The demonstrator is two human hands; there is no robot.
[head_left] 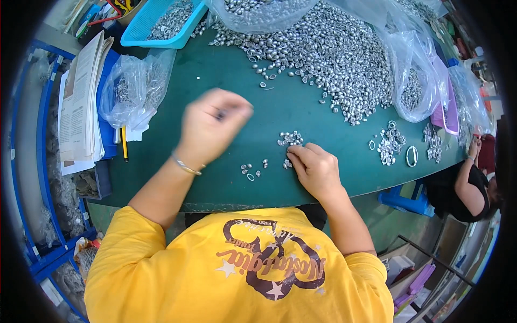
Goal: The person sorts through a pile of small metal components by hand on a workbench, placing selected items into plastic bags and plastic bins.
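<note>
My left hand [211, 125] is raised over the green table, blurred by motion. Its fingers are curled in, and a small dark grey spot shows among them, too smeared to name. My right hand [316, 169] rests low on the tabletop, thumb and forefinger closed at a small silver metal piece [287, 163]. Just beyond those fingertips lies a little cluster of shiny silver pieces [290, 138]. To its left sit several loose pieces [258, 173] and a small oval ring [250, 177].
A large heap of silver pieces [328, 54] spreads across the far side. Around it are clear plastic bags [412, 81], a blue basket [183, 40] and a purple basket [451, 107]. Papers [83, 102] stand at left. A white ring [412, 156] lies right, near another person [468, 185].
</note>
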